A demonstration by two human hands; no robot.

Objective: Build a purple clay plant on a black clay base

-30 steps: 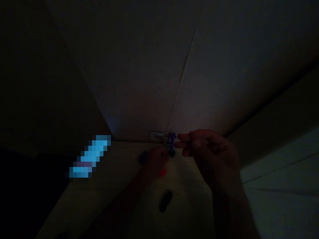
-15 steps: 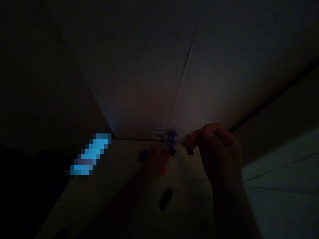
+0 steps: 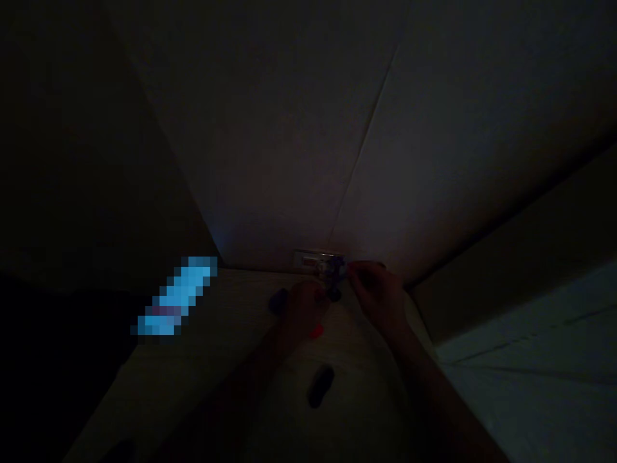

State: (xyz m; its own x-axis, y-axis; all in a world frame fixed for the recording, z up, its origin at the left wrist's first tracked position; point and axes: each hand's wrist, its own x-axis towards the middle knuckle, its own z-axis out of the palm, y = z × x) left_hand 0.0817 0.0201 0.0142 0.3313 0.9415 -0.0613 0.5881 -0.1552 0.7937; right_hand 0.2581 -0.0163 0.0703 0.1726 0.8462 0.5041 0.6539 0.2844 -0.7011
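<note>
The scene is very dark. My left hand (image 3: 303, 307) is closed around the base of a small purple toy-like piece (image 3: 332, 275) held just above a pale surface (image 3: 231, 360). My right hand (image 3: 376, 294) reaches in from the right, and its fingertips pinch at the top of the same purple piece. A small red bit (image 3: 316, 332) shows under my left hand. What exactly the piece is stays unclear in the dim light.
A dark oblong object (image 3: 321, 384) lies on the pale surface nearer me, and a dark blue lump (image 3: 278, 299) lies left of my left hand. A glowing blue blurred patch (image 3: 176, 297) sits at the left. A wall socket plate (image 3: 313, 260) is behind the hands.
My right hand drew back to the right and curled, then moved forward and left again to the purple piece. My left hand stayed put.
</note>
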